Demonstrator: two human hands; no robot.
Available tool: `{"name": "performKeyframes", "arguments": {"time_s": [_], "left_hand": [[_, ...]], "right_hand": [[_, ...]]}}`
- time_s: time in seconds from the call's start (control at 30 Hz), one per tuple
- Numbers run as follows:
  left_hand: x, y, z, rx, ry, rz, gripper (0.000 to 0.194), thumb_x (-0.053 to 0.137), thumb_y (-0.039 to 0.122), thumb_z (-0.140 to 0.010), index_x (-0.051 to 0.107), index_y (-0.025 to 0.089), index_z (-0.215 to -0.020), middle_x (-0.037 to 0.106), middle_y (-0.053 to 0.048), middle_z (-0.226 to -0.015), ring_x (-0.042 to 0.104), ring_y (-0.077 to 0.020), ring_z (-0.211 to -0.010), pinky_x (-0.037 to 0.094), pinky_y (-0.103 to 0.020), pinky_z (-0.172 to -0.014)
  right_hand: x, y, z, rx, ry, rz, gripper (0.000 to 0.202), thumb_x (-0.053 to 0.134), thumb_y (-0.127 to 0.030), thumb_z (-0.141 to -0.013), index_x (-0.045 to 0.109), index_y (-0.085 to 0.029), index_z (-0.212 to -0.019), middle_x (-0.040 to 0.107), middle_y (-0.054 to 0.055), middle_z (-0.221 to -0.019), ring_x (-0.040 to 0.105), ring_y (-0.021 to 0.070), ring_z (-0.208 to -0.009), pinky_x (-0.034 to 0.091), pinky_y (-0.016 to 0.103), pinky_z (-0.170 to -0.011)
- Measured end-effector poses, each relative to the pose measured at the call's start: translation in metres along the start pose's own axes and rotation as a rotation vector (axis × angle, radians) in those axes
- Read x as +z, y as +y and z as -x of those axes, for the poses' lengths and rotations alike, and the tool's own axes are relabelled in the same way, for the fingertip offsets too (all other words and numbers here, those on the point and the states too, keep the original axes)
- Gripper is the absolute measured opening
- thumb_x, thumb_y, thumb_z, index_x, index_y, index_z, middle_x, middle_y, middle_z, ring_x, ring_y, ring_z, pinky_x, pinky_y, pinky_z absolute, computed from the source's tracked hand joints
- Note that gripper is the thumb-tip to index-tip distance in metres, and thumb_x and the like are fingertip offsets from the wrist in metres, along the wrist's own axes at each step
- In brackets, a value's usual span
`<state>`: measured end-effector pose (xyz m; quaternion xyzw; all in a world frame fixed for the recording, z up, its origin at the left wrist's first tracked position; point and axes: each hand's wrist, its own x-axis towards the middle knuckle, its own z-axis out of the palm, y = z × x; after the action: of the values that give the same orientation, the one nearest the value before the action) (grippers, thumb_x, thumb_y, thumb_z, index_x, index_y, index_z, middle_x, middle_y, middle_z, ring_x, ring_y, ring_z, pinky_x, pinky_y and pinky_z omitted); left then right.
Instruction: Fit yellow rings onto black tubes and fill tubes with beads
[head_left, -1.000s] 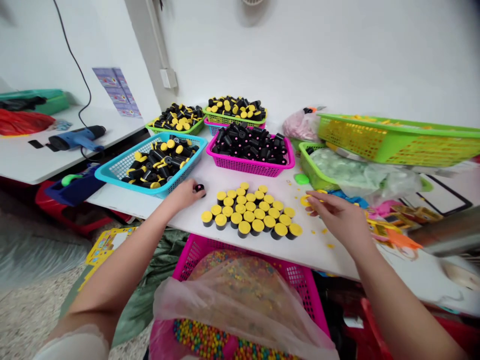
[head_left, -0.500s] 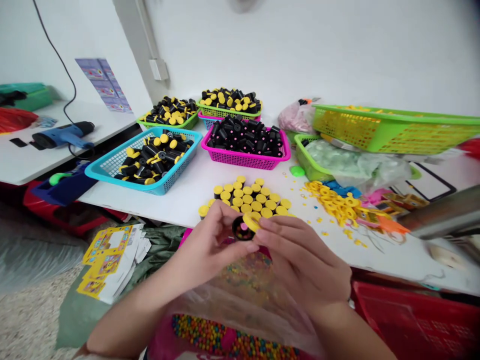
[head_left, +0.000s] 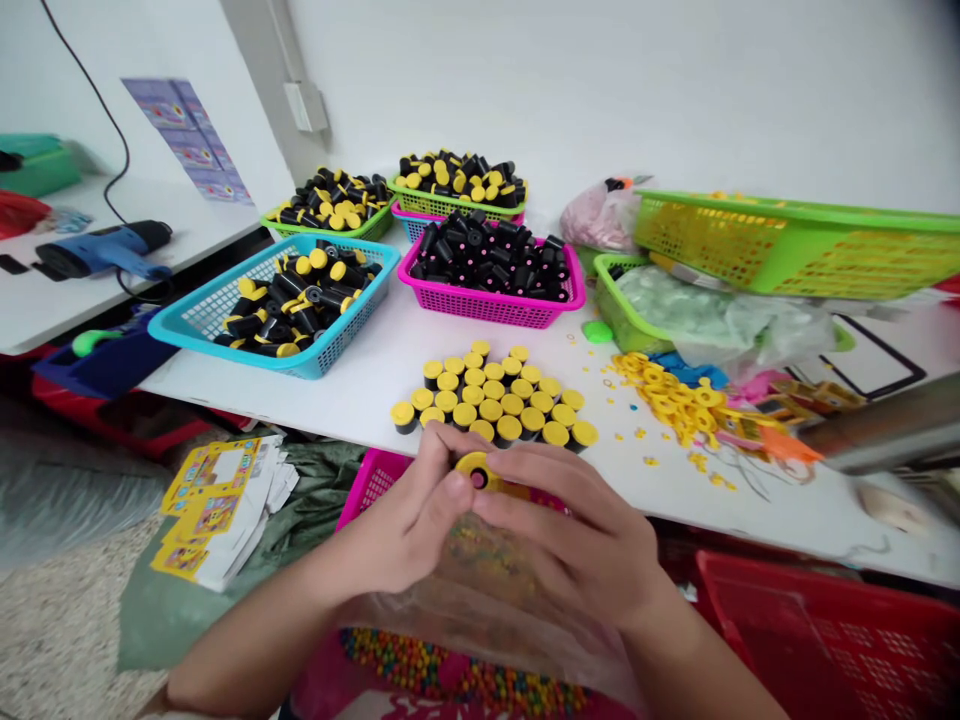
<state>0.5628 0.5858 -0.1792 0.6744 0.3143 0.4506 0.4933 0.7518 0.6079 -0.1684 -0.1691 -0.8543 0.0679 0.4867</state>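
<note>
Ring (head_left: 466, 463), between left fingers (head_left: 437, 452) and right fingers (head_left: 529, 468)

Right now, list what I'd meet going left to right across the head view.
Blue heat gun, light blue basket, left hand, yellow-rimmed piece, right hand, yellow ring pile, orange piece.

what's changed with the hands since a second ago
The left hand brought a black cup in from beside the blue basket, moving right; the right hand came left from the loose yellow parts. The hands now meet. The yellow ring between them, tilted over the cup's mouth half a second ago, now sits flatter over it. The blue basket and yellow-topped cups stayed put.
</note>
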Motion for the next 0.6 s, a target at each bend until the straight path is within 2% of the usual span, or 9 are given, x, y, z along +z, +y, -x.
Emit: {"name": "performKeyframes", "arguments": {"time_s": [0.13,0.23,0.33,0.43,0.53,0.6], "left_hand": [[0.012,-0.011,-0.005,-0.204,0.127,0.375,0.033,0.034,0.054,-0.097,0.042,0.025,-0.110,0.052,-0.005,-0.107,0.055,-0.0158,-0.091,0.047,-0.029,-0.076],[0.021,-0.011,-0.014,-0.303,0.167,0.729,0.033,0.052,0.053,-0.091,0.041,0.026,-0.106,0.054,0.001,-0.097,0.056,-0.0103,-0.075,0.046,-0.021,-0.061],[0.028,-0.006,-0.022,-0.396,0.235,0.976,0.048,0.074,0.047,-0.076,0.040,0.024,-0.100,0.053,0.004,-0.091,0.056,-0.0076,-0.072,0.048,-0.017,-0.059],[0.035,-0.003,-0.025,-0.454,0.275,1.064,0.057,0.081,0.045,-0.068,0.038,0.024,-0.099,0.053,0.006,-0.086,0.055,-0.0066,-0.063,0.047,-0.016,-0.052],[0.038,-0.005,-0.024,-0.445,0.310,1.064,0.055,0.078,0.043,-0.070,0.036,0.025,-0.099,0.051,0.007,-0.081,0.054,-0.0076,-0.061,0.039,-0.014,-0.044],[0.039,-0.007,-0.023,-0.455,0.307,1.058,0.050,0.074,0.042,-0.073,0.036,0.025,-0.100,0.051,0.006,-0.081,0.053,-0.0084,-0.061,0.038,-0.014,-0.044]], "right_hand": [[0.011,0.012,0.006,0.040,-0.033,-0.089,0.051,0.071,-0.024,-0.081,0.049,-0.024,-0.126,0.057,0.009,-0.117,0.054,0.0224,-0.119,0.050,0.040,-0.102],[0.017,0.018,0.009,0.063,-0.013,-0.029,0.045,0.058,-0.009,-0.082,0.049,-0.022,-0.124,0.057,0.009,-0.116,0.055,0.0200,-0.117,0.050,0.037,-0.101],[0.024,0.021,0.011,0.036,0.049,-0.069,0.051,0.048,0.000,-0.074,0.051,-0.021,-0.121,0.056,0.009,-0.118,0.054,0.0208,-0.119,0.050,0.038,-0.101],[0.031,0.022,0.012,-0.019,0.133,-0.106,0.054,0.046,-0.001,-0.069,0.051,-0.017,-0.121,0.057,0.011,-0.115,0.055,0.0231,-0.117,0.051,0.040,-0.100],[0.037,0.022,0.015,-0.008,0.170,-0.068,0.053,0.045,-0.003,-0.068,0.052,-0.017,-0.119,0.059,0.011,-0.111,0.057,0.0230,-0.112,0.052,0.042,-0.097],[0.038,0.020,0.017,0.037,0.169,-0.083,0.055,0.045,-0.004,-0.066,0.052,-0.019,-0.119,0.060,0.011,-0.112,0.058,0.0229,-0.111,0.053,0.042,-0.095]]}}
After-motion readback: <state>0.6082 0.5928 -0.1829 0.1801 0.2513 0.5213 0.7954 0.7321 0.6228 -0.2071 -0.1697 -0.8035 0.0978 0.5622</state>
